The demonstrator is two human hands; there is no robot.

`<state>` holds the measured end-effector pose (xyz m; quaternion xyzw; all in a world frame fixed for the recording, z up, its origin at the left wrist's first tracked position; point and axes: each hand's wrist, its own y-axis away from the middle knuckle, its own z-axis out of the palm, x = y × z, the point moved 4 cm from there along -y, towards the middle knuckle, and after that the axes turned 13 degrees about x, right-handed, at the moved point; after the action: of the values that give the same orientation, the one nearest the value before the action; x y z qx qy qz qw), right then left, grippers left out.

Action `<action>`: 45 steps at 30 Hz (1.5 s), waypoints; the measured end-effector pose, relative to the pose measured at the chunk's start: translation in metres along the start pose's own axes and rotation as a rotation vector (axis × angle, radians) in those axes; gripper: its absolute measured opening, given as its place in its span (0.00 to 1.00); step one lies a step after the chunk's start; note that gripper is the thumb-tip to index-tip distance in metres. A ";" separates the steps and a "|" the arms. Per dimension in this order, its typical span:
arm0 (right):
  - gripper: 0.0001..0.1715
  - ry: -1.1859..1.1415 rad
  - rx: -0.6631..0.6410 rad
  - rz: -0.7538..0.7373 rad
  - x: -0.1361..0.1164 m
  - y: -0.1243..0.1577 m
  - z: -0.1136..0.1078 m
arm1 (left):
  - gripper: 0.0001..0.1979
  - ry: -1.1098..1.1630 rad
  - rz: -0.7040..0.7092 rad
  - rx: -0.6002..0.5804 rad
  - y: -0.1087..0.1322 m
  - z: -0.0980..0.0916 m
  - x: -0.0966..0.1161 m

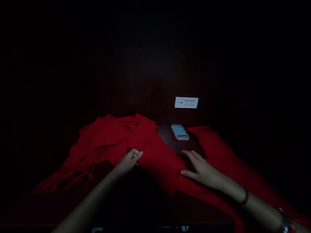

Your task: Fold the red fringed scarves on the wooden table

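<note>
A red fringed scarf (161, 161) lies across a dark table, bunched at the left with its tassels spread toward the left edge. Its right part runs past the phone and hangs over the table's front at the lower right. My left hand (129, 160) is closed in a pinch on the scarf's near edge, around the middle. My right hand (199, 168) is over the scarf's right part, with thumb and fingers apart and nothing gripped between them. A dark band and a bracelet are on the right wrist and forearm.
A phone (179, 132) with a lit, blurred screen lies on the dark table (166, 136) beyond my right hand. On the dark wall behind it is a white socket plate (186, 102). The table's front edge runs across the lower part; the surroundings are very dark.
</note>
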<state>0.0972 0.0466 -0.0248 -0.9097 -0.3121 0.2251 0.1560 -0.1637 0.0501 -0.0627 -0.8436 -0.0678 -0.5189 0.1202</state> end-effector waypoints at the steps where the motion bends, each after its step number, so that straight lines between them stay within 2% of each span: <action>1: 0.38 0.031 -0.016 0.021 0.001 0.009 -0.005 | 0.15 0.024 -0.007 -0.064 0.002 0.001 0.001; 3: 0.33 0.065 -0.057 0.032 0.003 0.027 -0.009 | 0.16 0.065 -0.019 -0.174 0.006 -0.001 0.001; 6: 0.25 0.074 -0.096 -0.040 0.007 0.048 -0.004 | 0.15 0.155 -0.037 -0.251 0.010 -0.009 -0.002; 10: 0.25 0.128 -0.136 -0.128 0.016 0.062 0.007 | 0.15 0.179 -0.019 -0.317 0.008 -0.017 -0.007; 14: 0.25 0.155 -0.172 -0.143 0.020 0.065 0.008 | 0.15 0.075 0.066 -0.337 -0.004 -0.023 -0.015; 18: 0.25 0.183 -0.201 -0.139 0.019 0.067 0.007 | 0.13 -0.106 0.193 -0.222 -0.021 -0.031 -0.021; 22: 0.25 0.165 -0.194 -0.136 0.019 0.068 0.004 | 0.12 -0.253 0.272 -0.151 -0.019 -0.031 -0.013; 25: 0.26 0.128 -0.192 -0.138 0.013 0.061 -0.002 | 0.14 -0.247 0.350 0.057 -0.009 -0.033 0.006; 27: 0.26 0.090 -0.178 -0.126 0.004 0.052 -0.007 | 0.16 -0.211 0.332 0.153 -0.002 -0.031 0.015; 30: 0.27 0.035 -0.146 -0.092 -0.011 0.042 -0.009 | 0.17 -0.149 0.253 0.091 0.001 -0.022 0.015; 32: 0.31 0.045 -0.173 -0.098 -0.017 0.044 -0.002 | 0.19 -0.097 0.187 0.048 -0.002 -0.018 0.009; 35: 0.33 0.132 -0.225 -0.154 -0.015 0.054 0.013 | 0.22 -0.011 0.062 -0.051 -0.010 -0.014 -0.002; 37: 0.31 0.171 -0.230 -0.179 -0.010 0.060 0.020 | 0.20 -0.007 0.063 -0.130 -0.016 -0.011 -0.004; 39: 0.30 0.179 -0.237 -0.190 -0.006 0.064 0.023 | 0.15 -0.058 0.137 -0.072 -0.026 -0.014 -0.005; 42: 0.29 0.182 -0.248 -0.212 -0.005 0.065 0.022 | 0.09 -0.173 0.274 0.185 -0.042 -0.024 -0.006; 43: 0.29 0.185 -0.248 -0.216 -0.006 0.065 0.022 | 0.08 -0.205 0.311 0.228 -0.046 -0.027 -0.008; 45: 0.28 0.186 -0.249 -0.210 -0.007 0.065 0.020 | 0.08 -0.234 0.344 0.199 -0.052 -0.028 -0.012</action>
<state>0.1142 -0.0038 -0.0672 -0.9013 -0.4150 0.0822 0.0933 -0.2050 0.0924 -0.0541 -0.8812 0.0129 -0.3801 0.2807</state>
